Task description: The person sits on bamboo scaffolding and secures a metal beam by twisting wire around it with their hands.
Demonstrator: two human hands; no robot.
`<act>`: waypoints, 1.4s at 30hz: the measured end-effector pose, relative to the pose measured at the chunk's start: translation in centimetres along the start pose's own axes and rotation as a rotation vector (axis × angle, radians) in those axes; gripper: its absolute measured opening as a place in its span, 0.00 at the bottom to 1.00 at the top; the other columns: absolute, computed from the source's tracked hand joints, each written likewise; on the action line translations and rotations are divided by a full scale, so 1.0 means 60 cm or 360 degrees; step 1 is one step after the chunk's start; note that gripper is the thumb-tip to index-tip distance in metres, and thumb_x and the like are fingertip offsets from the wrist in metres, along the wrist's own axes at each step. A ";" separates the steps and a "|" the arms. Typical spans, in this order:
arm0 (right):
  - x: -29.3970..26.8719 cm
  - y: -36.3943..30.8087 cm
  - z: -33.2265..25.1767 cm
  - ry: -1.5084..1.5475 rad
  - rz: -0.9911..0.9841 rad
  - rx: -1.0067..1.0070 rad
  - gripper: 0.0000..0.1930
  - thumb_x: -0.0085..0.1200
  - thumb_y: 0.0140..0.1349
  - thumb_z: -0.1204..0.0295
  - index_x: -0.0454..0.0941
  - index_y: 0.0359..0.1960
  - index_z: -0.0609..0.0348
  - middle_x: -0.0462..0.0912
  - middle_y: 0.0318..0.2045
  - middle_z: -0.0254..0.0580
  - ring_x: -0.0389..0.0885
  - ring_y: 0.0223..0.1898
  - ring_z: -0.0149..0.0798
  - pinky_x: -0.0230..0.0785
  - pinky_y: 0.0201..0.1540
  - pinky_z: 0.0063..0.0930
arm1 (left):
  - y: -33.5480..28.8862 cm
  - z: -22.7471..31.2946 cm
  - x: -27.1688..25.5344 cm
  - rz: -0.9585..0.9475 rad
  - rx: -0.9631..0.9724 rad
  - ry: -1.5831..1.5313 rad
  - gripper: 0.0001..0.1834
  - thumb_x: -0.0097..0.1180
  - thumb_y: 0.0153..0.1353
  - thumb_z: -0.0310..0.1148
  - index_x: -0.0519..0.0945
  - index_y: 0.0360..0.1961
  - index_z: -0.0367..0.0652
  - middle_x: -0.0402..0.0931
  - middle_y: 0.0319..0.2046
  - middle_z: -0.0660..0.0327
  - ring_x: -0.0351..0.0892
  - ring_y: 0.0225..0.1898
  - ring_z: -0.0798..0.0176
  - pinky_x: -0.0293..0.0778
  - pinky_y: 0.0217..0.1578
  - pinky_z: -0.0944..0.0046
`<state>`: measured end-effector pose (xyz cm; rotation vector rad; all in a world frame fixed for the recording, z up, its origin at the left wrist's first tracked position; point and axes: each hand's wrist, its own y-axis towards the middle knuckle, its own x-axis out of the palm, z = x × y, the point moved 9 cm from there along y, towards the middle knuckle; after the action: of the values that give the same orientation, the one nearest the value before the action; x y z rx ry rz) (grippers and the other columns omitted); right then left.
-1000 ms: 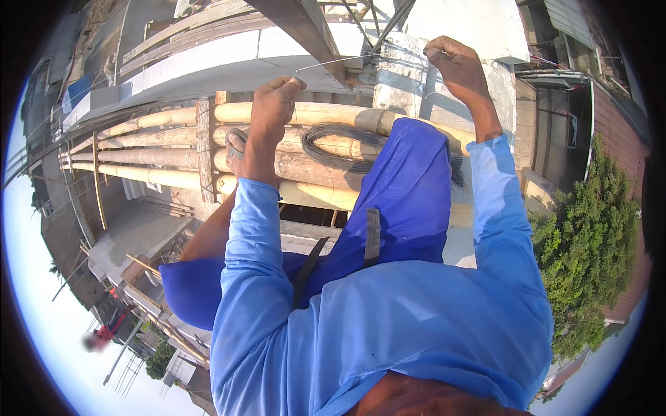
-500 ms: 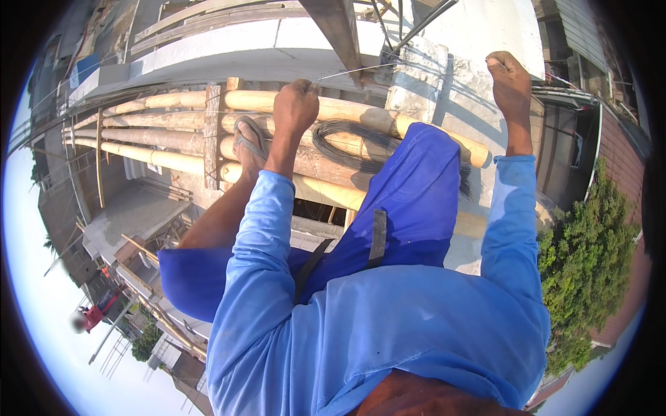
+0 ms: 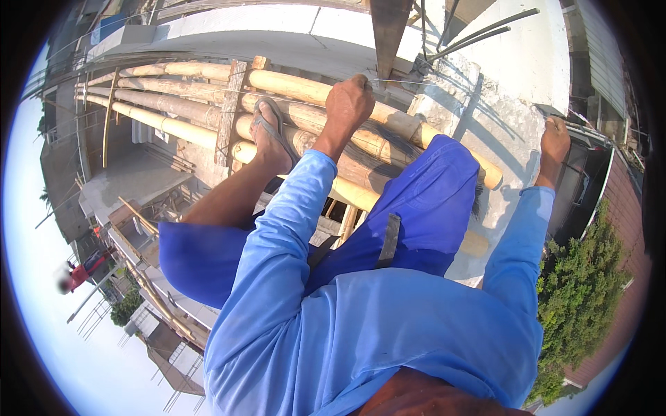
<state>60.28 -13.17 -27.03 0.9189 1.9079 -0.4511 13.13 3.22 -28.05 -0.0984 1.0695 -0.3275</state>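
A thin pale string (image 3: 397, 82) runs above the bamboo poles, across to a rough concrete ledge. My left hand (image 3: 349, 105) is closed around it in a fist over the poles. Farther right, my right hand (image 3: 555, 142) is pinched shut by the ledge's outer edge. The string grows too faint to follow near that hand, and the fingertips are partly hidden. Another stretch of string leads left from my left hand, over an upright board. A coil of dark wire (image 3: 395, 142) lies on the poles between my left forearm and my blue-trousered knee, partly covered.
Bamboo poles (image 3: 194, 132) form the platform under my sandalled foot, with gaps opening to a drop below. A brown post (image 3: 390, 35) and bare steel bars (image 3: 485, 33) stand ahead. The concrete ledge (image 3: 510, 149) is at right. Another person (image 3: 80, 274) is far off left.
My left hand has moved to the right along the poles. My right hand has shifted right and lower, to the ledge's edge. The head view has turned slightly.
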 end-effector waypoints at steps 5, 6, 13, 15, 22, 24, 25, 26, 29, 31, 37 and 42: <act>0.006 -0.010 0.160 -0.0208 -0.0188 0.0296 0.16 0.48 0.55 0.62 0.79 0.43 0.50 0.80 0.40 0.48 0.77 0.44 0.44 0.66 0.48 0.32 | 0.010 0.092 0.065 -0.0085 0.0177 -0.0177 0.12 0.49 0.55 0.36 0.79 0.31 0.40 0.77 0.27 0.44 0.76 0.33 0.39 0.71 0.36 0.47; 0.014 -0.014 0.171 -0.0445 -0.0215 0.0246 0.17 0.48 0.55 0.61 0.77 0.46 0.47 0.78 0.42 0.49 0.75 0.46 0.46 0.64 0.50 0.34 | 0.013 0.109 0.080 -0.0101 0.0201 -0.0203 0.12 0.49 0.54 0.36 0.79 0.31 0.40 0.77 0.27 0.44 0.76 0.33 0.39 0.71 0.36 0.48; 0.102 -0.134 0.010 -0.0147 -0.0784 0.0012 0.17 0.49 0.56 0.63 0.76 0.45 0.56 0.78 0.38 0.47 0.75 0.44 0.43 0.65 0.47 0.36 | 0.013 0.099 0.137 -0.0228 0.0026 -0.0424 0.14 0.50 0.53 0.36 0.80 0.33 0.36 0.77 0.29 0.41 0.76 0.37 0.39 0.71 0.40 0.50; 0.142 -0.215 -0.122 0.0699 -0.1234 0.0446 0.17 0.46 0.58 0.62 0.78 0.41 0.60 0.79 0.35 0.45 0.76 0.36 0.34 0.66 0.40 0.29 | 0.006 0.079 0.142 -0.0256 -0.0072 -0.0531 0.14 0.50 0.53 0.35 0.80 0.32 0.36 0.76 0.31 0.40 0.76 0.37 0.40 0.71 0.41 0.50; 0.240 -0.239 -0.315 0.0687 -0.1468 0.0093 0.18 0.42 0.61 0.61 0.78 0.34 0.64 0.76 0.22 0.36 0.72 0.25 0.32 0.64 0.30 0.29 | -0.021 0.092 0.137 -0.0343 -0.0157 -0.0754 0.16 0.50 0.57 0.36 0.80 0.38 0.33 0.76 0.17 0.56 0.74 0.14 0.68 0.69 0.17 0.66; 0.249 -0.257 -0.339 0.1140 -0.1466 0.0499 0.15 0.44 0.60 0.64 0.78 0.32 0.64 0.74 0.21 0.36 0.70 0.24 0.32 0.63 0.29 0.29 | -0.030 0.094 0.120 -0.0339 -0.0203 -0.0815 0.16 0.50 0.57 0.36 0.80 0.37 0.33 0.76 0.18 0.56 0.74 0.14 0.67 0.68 0.17 0.66; 0.250 -0.262 -0.347 0.1294 -0.1385 0.0587 0.13 0.45 0.58 0.66 0.77 0.30 0.65 0.74 0.21 0.37 0.71 0.24 0.33 0.64 0.29 0.29 | -0.034 0.093 0.109 -0.0332 -0.0219 -0.0822 0.16 0.50 0.57 0.36 0.80 0.37 0.33 0.76 0.18 0.56 0.74 0.14 0.67 0.68 0.16 0.66; 0.252 -0.269 -0.350 0.1445 -0.1299 0.0674 0.12 0.47 0.57 0.67 0.77 0.27 0.65 0.74 0.21 0.38 0.73 0.24 0.34 0.64 0.29 0.30 | -0.039 0.092 0.098 -0.0326 -0.0237 -0.0829 0.16 0.50 0.57 0.36 0.80 0.37 0.33 0.77 0.19 0.56 0.74 0.14 0.67 0.68 0.16 0.67; 0.265 -0.278 -0.343 0.1850 -0.1247 0.0797 0.09 0.49 0.55 0.70 0.77 0.26 0.63 0.73 0.21 0.37 0.74 0.26 0.33 0.63 0.30 0.28 | -0.058 0.101 0.075 -0.0483 -0.0311 -0.1123 0.17 0.48 0.58 0.37 0.80 0.39 0.34 0.79 0.26 0.55 0.76 0.18 0.66 0.69 0.17 0.68; 0.278 -0.283 -0.341 0.2041 -0.1290 0.0869 0.07 0.49 0.55 0.71 0.77 0.27 0.62 0.72 0.22 0.36 0.74 0.27 0.33 0.63 0.31 0.27 | -0.047 0.080 0.067 -0.0465 -0.0390 -0.1207 0.18 0.47 0.59 0.38 0.79 0.40 0.34 0.79 0.31 0.54 0.78 0.20 0.65 0.69 0.19 0.68; 0.279 -0.292 -0.352 0.2326 -0.1298 0.1082 0.06 0.50 0.55 0.71 0.75 0.27 0.60 0.70 0.25 0.35 0.77 0.30 0.36 0.65 0.32 0.27 | -0.031 0.070 0.044 -0.0684 -0.0376 -0.1161 0.18 0.47 0.56 0.35 0.79 0.42 0.35 0.80 0.35 0.55 0.79 0.25 0.66 0.69 0.23 0.69; 0.251 -0.311 -0.369 0.2044 -0.1324 0.1193 0.06 0.48 0.56 0.70 0.74 0.30 0.58 0.69 0.23 0.34 0.77 0.29 0.37 0.66 0.32 0.30 | -0.036 0.079 0.038 -0.0949 -0.0274 -0.0910 0.17 0.50 0.52 0.29 0.79 0.41 0.32 0.80 0.28 0.56 0.79 0.23 0.66 0.70 0.22 0.70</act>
<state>28.84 -5.01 -30.43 0.8866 3.4377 -1.3607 17.79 0.11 -27.18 -0.6350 0.4761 -0.6945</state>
